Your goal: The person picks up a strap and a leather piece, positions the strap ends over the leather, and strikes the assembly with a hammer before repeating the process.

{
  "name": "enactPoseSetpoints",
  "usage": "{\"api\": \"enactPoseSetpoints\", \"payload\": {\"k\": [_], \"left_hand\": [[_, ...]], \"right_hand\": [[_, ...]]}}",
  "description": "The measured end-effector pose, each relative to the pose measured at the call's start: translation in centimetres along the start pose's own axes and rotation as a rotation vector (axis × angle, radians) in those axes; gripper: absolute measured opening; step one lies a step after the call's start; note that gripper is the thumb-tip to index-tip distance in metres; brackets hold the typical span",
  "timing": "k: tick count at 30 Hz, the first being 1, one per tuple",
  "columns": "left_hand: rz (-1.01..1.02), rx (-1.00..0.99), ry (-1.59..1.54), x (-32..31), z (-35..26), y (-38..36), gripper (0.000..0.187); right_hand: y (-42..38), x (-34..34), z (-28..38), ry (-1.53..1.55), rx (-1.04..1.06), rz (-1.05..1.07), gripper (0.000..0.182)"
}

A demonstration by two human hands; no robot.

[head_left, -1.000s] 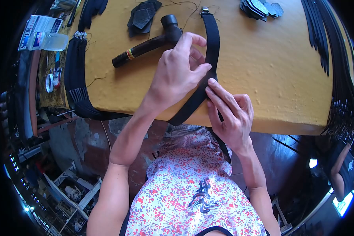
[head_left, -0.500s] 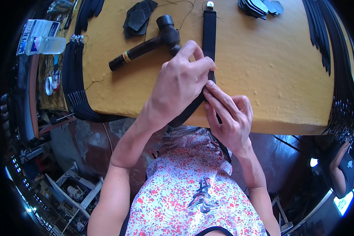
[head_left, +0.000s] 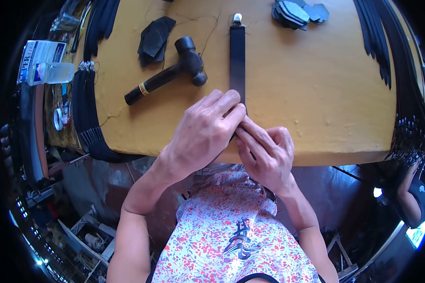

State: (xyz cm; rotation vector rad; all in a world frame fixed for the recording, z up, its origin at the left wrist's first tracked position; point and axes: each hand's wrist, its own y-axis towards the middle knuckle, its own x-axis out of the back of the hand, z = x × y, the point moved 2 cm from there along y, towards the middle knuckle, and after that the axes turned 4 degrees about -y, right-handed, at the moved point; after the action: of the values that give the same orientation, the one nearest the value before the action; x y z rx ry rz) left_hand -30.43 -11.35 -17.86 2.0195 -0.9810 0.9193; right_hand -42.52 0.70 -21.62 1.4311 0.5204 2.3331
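Note:
A black strap (head_left: 238, 61) with a metal clip (head_left: 237, 19) at its far end lies straight along the yellow-covered table (head_left: 316, 94). At the strap's near end, my left hand (head_left: 200, 127) is closed, fingertips pinched down on it. My right hand (head_left: 267, 153) pinches the same spot from the other side, its fingertips touching those of my left. Whatever part of the strap lies under the fingers is hidden. To the left of the strap rests a ball-peen hammer (head_left: 190, 63), its dark handle pointing toward the near left.
Dark angular patches (head_left: 156, 40) lie beyond the hammer, and another stack (head_left: 292, 13) sits at the far right. Bundles of black straps hang over the left (head_left: 86, 104) and right (head_left: 406, 94) edges. A plastic bottle (head_left: 59, 73) lies at left. Another person's arm (head_left: 408, 188) shows at right.
The camera view has shifted, so the table appears lower. My left fingertips have come down the strap, closer to my right ones. The strap's bent near part, visible before, is now mostly covered.

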Motion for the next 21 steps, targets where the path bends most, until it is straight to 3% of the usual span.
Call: {"api": "enactPoseSetpoints", "payload": {"k": [6,8,9,14,20,21], "left_hand": [[0.074,0.052,-0.025,1.0,0.9,2.5,0.012],[0.187,0.094,-0.177,1.5,1.7,4.2,0.011],[0.021,-0.011,-0.186,1.5,2.2,5.5,0.013],[-0.179,-0.043,-0.168,1.7,4.1,15.8,0.018],[-0.096,0.072,0.172,-1.1,7.0,23.4,0.036],[0.047,0.144,0.135,-0.7,6.8,24.0,0.039]], "right_hand": [[0.2,0.3,0.1,-0.022,0.022,0.001,0.028],[0.2,0.4,0.1,-0.043,0.034,0.009,0.028],[0.2,0.4,0.1,-0.034,0.027,0.003,0.029],[0.1,0.3,0.2,0.015,-0.007,-0.012,0.029],[0.0,0.4,0.3,0.035,-0.032,-0.053,0.031],[0.0,0.4,0.4,0.033,-0.035,-0.062,0.031]]}}
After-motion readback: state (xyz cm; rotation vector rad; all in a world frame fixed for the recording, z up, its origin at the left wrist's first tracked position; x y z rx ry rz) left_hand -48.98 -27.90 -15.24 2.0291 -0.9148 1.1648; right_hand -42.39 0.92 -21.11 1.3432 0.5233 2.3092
